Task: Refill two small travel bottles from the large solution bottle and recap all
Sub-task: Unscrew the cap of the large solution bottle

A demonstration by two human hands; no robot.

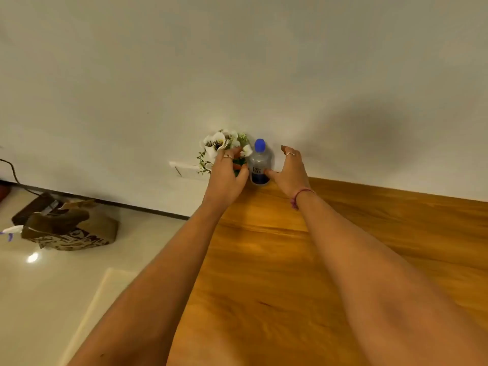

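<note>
Both arms stretched forward over a wooden table [290, 260], toward its far edge by the wall [237, 62]. Left hand [227, 175] reaching in palm down, fingers curled over the flowers [220, 143] and the green-and-orange thing beneath them; whether actually gripping or only resting there, impossible to tell. Thumb of that hand lying just beside the left flank of the bottle [260, 162]. Right hand [290, 170] spread and relaxed, fingers lifted and slightly bent, holding nothing, thumb tip touching or nearly touching the bottle's lower right side at the dark label. A ring on a finger of each hand, a reddish thread bracelet [301, 195] around the right wrist.

Bottle upright at the table's far edge against the wall, clear body, blue cap [260, 144] on, standing between the two thumbs and just right of the flowers. No small travel bottles identifiable. Down left on the pale floor [39, 299], a crumpled brown paper bag [71, 231].
</note>
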